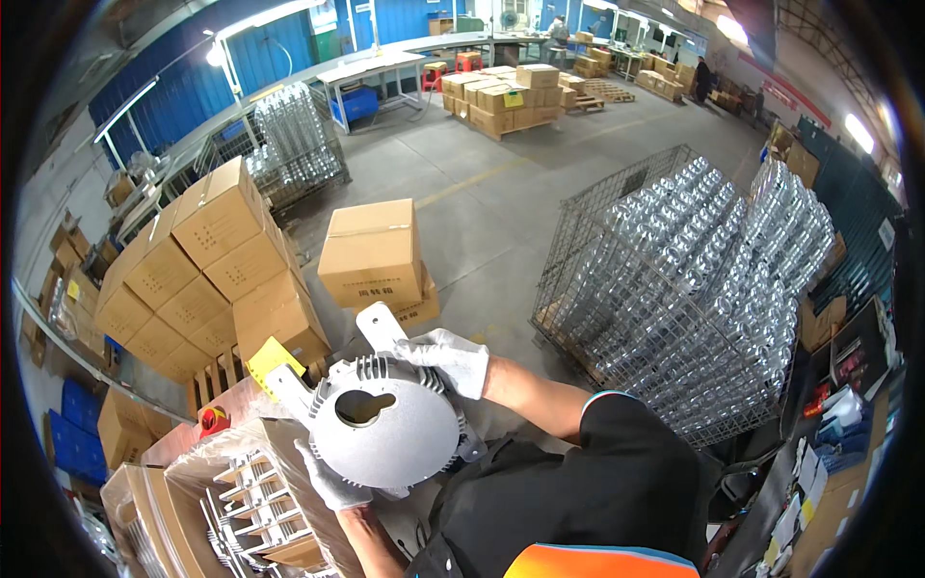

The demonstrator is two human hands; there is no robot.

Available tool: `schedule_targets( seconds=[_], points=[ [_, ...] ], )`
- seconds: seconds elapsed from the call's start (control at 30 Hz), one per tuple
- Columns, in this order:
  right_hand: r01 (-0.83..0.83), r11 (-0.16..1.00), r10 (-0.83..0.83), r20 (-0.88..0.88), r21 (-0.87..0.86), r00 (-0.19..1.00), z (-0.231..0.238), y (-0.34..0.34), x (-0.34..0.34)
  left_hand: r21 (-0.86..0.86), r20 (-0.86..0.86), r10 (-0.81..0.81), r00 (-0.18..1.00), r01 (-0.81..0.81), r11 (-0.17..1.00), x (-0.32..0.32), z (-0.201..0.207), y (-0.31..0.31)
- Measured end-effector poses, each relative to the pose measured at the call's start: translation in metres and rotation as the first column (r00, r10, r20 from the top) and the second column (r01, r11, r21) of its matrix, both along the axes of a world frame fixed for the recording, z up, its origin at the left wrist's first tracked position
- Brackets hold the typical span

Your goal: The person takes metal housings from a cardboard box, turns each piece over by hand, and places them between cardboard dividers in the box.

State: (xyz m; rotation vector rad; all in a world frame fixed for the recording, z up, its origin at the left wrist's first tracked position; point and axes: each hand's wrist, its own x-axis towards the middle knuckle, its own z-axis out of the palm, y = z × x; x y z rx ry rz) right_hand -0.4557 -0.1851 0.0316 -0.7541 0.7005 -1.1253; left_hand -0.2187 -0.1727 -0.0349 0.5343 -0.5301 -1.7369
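In front of my body I hold a round silver-grey metal housing with cooling fins around its rim. A keyhole-shaped opening shows in its smooth face, and flat lugs stick out from its edge. My right hand, in a pale work glove, is closed on the far edge beside the upper lug. At the near left side, my gloved left hand grips the rim; some of its fingers are hidden by the housing. Left of it stands an open, plastic-lined carton containing several finned metal parts.
Stacked cartons stand on a pallet at the left, with another carton pair ahead. A wire cage full of shiny metal parts rises at the right. A red tape roll and yellow paper lie near the open carton.
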Motion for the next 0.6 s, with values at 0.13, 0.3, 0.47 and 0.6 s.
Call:
schedule_targets(
  seconds=[0.13,0.3,0.47,0.6],
  points=[
    [-0.037,0.998,0.031,-0.113,-0.05,0.993,-0.013,-0.02,0.001,0.121,-0.158,0.012,0.987,0.008,0.993,0.001,-0.008,0.005],
    [0.048,0.999,-0.049,-0.122,-0.013,0.991,-0.02,-0.025,0.003,0.137,-0.169,0.073,0.983,-0.05,0.989,0.005,-0.012,0.013],
    [-0.104,0.993,0.112,-0.148,0.058,0.983,-0.041,-0.008,0.012,0.196,-0.191,0.18,0.965,-0.142,0.97,0.015,-0.024,0.013],
    [-0.028,0.984,0.021,0.042,0.178,0.999,-0.063,-0.006,0.026,0.271,-0.121,0.163,0.979,-0.125,0.954,0.009,0.001,0.021]
  ],
)
